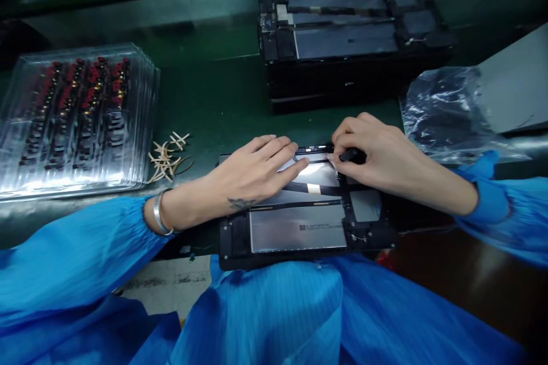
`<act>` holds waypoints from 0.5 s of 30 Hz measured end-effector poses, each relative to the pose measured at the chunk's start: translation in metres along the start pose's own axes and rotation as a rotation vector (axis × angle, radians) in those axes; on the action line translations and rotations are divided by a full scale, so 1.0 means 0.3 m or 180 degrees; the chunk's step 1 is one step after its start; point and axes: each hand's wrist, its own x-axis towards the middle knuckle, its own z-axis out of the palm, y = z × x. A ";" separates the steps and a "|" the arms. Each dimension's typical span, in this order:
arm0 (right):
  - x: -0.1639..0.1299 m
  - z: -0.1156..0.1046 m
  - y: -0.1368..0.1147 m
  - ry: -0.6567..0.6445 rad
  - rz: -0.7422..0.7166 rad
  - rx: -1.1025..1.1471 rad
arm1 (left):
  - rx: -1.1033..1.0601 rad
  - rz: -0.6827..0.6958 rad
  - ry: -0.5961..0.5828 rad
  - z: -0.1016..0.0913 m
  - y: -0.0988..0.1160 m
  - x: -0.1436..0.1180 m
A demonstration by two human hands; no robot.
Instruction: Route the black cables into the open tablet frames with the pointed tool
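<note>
Opened tablet chassis [299, 228] at lower centre of frame, on edge of green bench [214, 97]. Left hand [252, 174] flat on its upper part, fingers nearly straight and close together, tips pressing silver panel. Right hand [377, 154] curled, fingers pinching small black tool [351, 155] against chassis top edge. Stack of clear trays [72, 120] at left; tan strips [166, 159] beside it. Stack of black chassis [351, 40] at upper centre; plastic bag [445, 108] at right.

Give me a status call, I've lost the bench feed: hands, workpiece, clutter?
Left hand flat on open tablet chassis. Right hand shut on black tool at its top edge. Paper strips lie left, plastic bag right, both apart.
</note>
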 end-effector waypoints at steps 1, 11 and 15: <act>-0.001 0.002 0.001 0.0025 -0.0005 0.0002 | 0.0046 -0.0017 -0.0015 -0.001 0.004 0.008; -0.006 -0.005 -0.004 0.0091 -0.0125 0.0150 | 0.0255 -0.0007 0.0043 0.010 0.013 0.009; -0.005 -0.002 -0.001 0.0050 -0.0101 0.0077 | 0.0227 -0.0030 -0.0017 0.007 0.016 0.009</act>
